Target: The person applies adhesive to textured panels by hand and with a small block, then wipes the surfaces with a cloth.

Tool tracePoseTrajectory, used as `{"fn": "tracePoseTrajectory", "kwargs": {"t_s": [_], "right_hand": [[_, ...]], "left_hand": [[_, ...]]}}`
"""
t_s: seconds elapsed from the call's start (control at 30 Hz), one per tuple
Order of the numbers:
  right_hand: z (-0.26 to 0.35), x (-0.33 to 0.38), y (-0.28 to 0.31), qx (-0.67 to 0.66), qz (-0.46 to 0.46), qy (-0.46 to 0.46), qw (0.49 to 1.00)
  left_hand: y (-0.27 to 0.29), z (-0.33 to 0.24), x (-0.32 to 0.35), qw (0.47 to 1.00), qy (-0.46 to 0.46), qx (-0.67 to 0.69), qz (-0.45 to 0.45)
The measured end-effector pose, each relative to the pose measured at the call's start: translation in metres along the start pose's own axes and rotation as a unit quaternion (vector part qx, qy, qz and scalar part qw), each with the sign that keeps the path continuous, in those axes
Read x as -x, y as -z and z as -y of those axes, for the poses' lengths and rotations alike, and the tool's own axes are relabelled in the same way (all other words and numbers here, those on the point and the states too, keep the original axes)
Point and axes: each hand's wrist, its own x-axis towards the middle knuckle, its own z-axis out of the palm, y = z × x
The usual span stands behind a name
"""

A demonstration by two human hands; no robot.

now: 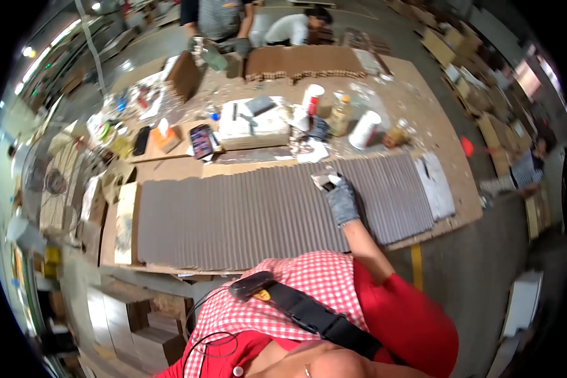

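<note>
My right hand (342,205), in a grey knitted glove, reaches over a long row of narrow grey strips (233,217) packed side by side on the table. Its fingers are closed round a small pale and brown pad (322,177), at the row's far edge. The pad's exact kind is hard to make out. A light wooden block (127,223) stands against the row's left end, and a white block (435,186) lies at its right end. My left hand is not in view.
Beyond the row are a pale slab (255,129), a phone (201,142), a white can (364,130), a bottle (341,115) and a stack of brown strips (305,61). Two people work past the table's far side. A fan (55,181) stands left; wooden blocks (132,318) lie below.
</note>
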Motion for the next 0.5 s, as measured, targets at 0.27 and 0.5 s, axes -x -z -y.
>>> {"fn": "tracePoseTrajectory", "kwargs": {"t_s": [0.27,0.5], "right_hand": [[0.016,0.0,0.046,-0.266,-0.184,-0.059,0.944],[0.024,0.051,0.025,-0.426,-0.145,-0.117,0.886]], "left_hand": [[0.026,0.002,0.053,0.961,0.05,-0.064,0.264],[0.073,-0.037,0.029,0.926,0.089,-0.09,0.355]]}}
